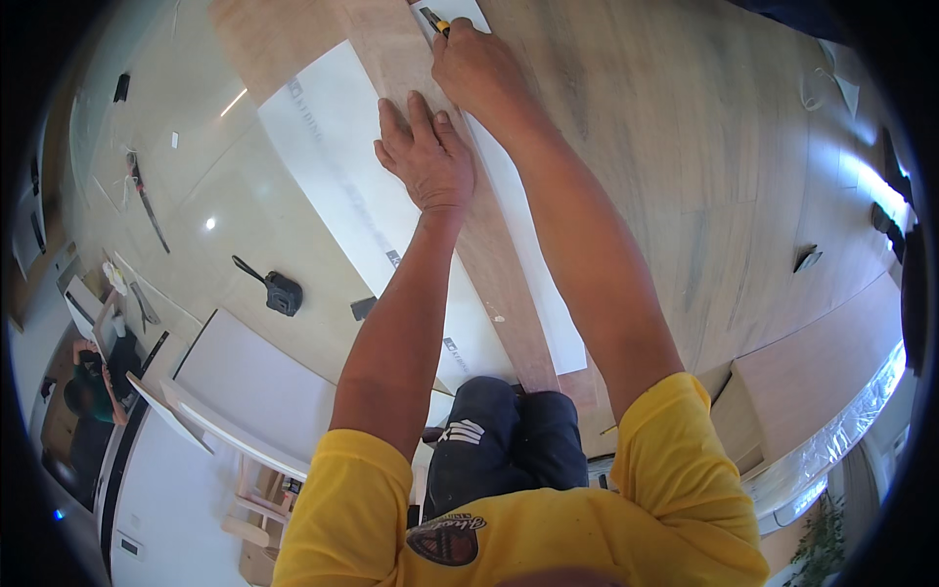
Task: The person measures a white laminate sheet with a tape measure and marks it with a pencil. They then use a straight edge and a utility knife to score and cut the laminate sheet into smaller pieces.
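Observation:
My left hand (421, 161) lies flat, fingers apart, on a long reddish wooden strip (504, 313) that runs away from my knees over a white printed sheet (323, 147). My right hand (474, 68) grips a yellow-and-black utility knife (438, 22) near the far part of the strip, with the blade over a white strip (558, 333) along the board's right side. A black tape measure (282, 292) lies on the pale tiled floor to the left of the sheet.
A saw (147, 205) and pliers (145, 305) lie at the left. Beyond a pale panel (254, 382), a person (98, 391) is at the far left. Wood-look planks (685, 157) cover the right side, with a curved wooden board (812, 362) at the right edge.

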A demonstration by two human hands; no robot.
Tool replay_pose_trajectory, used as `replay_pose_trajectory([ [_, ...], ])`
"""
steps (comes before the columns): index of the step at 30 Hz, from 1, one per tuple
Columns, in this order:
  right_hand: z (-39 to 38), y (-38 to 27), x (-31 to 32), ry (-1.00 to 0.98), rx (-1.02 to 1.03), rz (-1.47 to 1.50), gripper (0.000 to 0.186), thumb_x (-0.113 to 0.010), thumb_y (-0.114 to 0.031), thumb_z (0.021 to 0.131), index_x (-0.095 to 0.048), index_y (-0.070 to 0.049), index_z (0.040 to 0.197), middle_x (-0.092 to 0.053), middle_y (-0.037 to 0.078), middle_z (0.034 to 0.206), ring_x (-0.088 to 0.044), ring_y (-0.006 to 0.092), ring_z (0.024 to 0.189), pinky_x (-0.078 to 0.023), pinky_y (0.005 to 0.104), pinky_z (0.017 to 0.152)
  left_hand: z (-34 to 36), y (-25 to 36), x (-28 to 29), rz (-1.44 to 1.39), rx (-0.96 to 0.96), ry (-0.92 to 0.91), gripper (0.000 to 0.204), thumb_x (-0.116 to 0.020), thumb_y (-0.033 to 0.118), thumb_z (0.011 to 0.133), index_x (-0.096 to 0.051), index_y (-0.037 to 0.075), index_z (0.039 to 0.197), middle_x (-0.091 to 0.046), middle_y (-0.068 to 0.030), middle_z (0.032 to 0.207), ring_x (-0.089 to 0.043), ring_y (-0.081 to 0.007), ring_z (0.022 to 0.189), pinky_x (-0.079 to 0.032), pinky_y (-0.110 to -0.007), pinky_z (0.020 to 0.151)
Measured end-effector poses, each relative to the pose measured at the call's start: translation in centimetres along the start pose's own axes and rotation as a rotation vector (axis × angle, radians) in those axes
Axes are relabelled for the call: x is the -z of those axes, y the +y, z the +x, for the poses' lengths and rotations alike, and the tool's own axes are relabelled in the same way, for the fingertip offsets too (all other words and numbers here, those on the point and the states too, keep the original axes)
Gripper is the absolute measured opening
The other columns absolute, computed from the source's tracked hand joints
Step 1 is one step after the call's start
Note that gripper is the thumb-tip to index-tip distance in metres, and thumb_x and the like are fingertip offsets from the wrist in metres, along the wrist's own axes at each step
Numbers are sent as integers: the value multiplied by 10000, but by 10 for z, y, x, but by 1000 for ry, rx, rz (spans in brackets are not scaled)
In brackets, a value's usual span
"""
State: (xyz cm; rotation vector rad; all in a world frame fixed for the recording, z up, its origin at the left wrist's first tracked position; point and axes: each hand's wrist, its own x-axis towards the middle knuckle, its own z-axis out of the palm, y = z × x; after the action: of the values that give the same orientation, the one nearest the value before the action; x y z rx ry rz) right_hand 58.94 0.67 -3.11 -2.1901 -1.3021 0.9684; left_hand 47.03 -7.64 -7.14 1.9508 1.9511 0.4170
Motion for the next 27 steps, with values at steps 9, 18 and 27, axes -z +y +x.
replay_pose_trajectory([
  [9, 24, -20, -7, -80, -32, -53, 302, -610, -123, 876, -618, 78, 1102, -716, 275, 1080, -715, 400, 1028, -569, 475, 906, -1, -3, 0, -24, -43, 35, 424, -530, 283, 1040, -573, 145, 1439, -309, -251, 1599, -322, -361, 1491, -149, -609, 1210],
  [18, 32, -10, -19, -73, -15, -127, 352, -562, -143, 947, -594, 30, 1252, -690, 250, 1188, -653, 401, 1162, -510, 515, 996, -2, -3, 2, -16, -97, 23, 417, -494, 271, 1057, -569, 129, 1442, -375, -157, 1613, -316, -414, 1478, -173, -618, 1192],
  [27, -59, 10, 3, -202, 51, -162, 307, -643, -147, 904, -586, 67, 1117, -721, 270, 1025, -716, 412, 1010, -569, 474, 894, -2, -9, -1, -30, -199, 80, 416, -490, 270, 1049, -576, 113, 1424, -409, -137, 1600, -380, -460, 1399, -206, -625, 1164],
])
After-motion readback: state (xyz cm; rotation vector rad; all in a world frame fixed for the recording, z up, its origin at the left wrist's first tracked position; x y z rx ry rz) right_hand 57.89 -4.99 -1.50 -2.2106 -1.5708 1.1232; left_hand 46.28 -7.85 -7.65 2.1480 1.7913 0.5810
